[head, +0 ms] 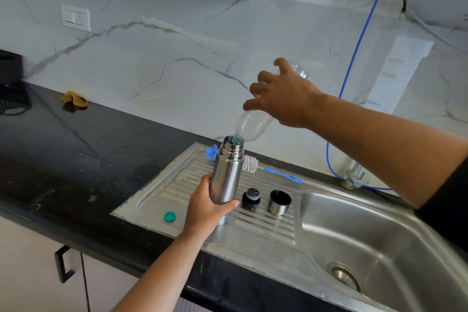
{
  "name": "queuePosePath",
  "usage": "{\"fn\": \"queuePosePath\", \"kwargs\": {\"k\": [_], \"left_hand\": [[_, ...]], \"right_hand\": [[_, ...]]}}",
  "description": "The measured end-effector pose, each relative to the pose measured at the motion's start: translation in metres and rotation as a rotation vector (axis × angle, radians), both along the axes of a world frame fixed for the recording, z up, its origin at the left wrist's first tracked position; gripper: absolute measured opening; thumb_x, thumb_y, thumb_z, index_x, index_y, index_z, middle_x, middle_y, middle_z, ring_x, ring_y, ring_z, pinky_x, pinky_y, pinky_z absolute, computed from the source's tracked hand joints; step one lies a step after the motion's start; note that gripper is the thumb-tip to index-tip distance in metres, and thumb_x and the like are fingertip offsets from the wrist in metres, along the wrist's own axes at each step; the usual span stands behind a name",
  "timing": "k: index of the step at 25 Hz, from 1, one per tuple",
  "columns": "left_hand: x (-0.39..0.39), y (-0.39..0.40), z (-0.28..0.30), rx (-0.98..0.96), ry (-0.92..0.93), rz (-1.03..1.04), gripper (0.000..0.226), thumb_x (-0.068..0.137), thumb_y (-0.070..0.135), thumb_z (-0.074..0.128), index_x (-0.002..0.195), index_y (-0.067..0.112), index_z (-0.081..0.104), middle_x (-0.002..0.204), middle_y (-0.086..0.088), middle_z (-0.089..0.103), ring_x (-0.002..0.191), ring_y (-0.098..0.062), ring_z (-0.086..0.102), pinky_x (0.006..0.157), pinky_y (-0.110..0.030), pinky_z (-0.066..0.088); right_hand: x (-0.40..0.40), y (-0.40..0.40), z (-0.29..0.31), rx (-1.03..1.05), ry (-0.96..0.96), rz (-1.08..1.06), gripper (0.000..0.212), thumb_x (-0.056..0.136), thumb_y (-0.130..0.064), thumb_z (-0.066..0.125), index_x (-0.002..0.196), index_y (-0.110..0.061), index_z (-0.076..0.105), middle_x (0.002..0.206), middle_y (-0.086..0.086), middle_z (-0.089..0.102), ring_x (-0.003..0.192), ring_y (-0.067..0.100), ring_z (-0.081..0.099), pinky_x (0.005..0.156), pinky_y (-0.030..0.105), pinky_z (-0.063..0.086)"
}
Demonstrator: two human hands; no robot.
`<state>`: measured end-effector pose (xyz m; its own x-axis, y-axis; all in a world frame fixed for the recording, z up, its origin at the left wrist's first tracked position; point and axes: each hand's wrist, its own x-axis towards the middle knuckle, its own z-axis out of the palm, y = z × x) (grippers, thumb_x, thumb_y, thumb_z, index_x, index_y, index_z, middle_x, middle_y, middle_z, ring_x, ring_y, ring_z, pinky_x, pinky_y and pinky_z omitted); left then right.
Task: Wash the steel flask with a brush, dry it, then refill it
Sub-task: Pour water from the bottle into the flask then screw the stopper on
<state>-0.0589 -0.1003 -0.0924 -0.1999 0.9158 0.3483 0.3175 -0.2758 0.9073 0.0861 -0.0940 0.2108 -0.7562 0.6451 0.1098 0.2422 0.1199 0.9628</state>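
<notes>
steel drainboard by the sink: the flask stands upright mid-board, left hand wrapped round its lower body. right hand clasps a tipped plastic bottle, mouth at the flask's rim. stopper and cup sit just right.

The left hand grips the upright steel flask on the drainboard while the right hand tips a clear plastic bottle into its mouth.

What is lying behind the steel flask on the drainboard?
A bottle brush lies behind the steel flask: blue bristle tip to its left, white bristles and blue handle to its right. The flask hides the brush's middle.
</notes>
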Motion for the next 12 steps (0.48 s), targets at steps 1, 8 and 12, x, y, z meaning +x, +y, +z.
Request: {"fn": "queuePosePath", "kwargs": {"k": [1, 8, 12], "left_hand": [[0.0002, -0.0005, 0.0008, 0.001, 0.0, 0.001, 0.08, 0.066, 0.035, 0.095, 0.127, 0.041, 0.044, 0.112, 0.016, 0.063, 0.097, -0.002, 0.065, 0.076, -0.015, 0.051], [0.0, -0.0039, 0.0058, -0.014, 0.003, 0.001, 0.08, 0.065, 0.037, 0.095, 0.127, 0.04, 0.045, 0.109, 0.02, 0.062, 0.096, -0.001, 0.064, 0.074, -0.012, 0.049], [-0.0007, -0.0042, 0.0052, -0.025, -0.005, -0.004, 0.082, 0.065, 0.037, 0.096, 0.131, 0.037, 0.046, 0.109, 0.019, 0.062, 0.096, 0.0, 0.064, 0.075, -0.014, 0.05]], "right_hand": [[0.0004, -0.0003, -0.0004, -0.005, -0.002, -0.003, 0.073, 0.09, -0.033, 0.074, 0.151, -0.04, 0.034, 0.143, 0.002, 0.053, 0.133, 0.029, 0.049, 0.109, 0.057, 0.037], [0.0013, -0.0034, -0.0012, -0.026, 0.034, -0.002, 0.073, 0.09, -0.031, 0.073, 0.151, -0.04, 0.034, 0.141, 0.001, 0.053, 0.13, 0.028, 0.048, 0.105, 0.051, 0.039], [0.006, -0.0035, -0.0066, -0.044, 0.092, -0.005, 0.072, 0.091, -0.031, 0.072, 0.152, -0.04, 0.033, 0.143, 0.001, 0.052, 0.132, 0.028, 0.046, 0.106, 0.052, 0.037]]}}
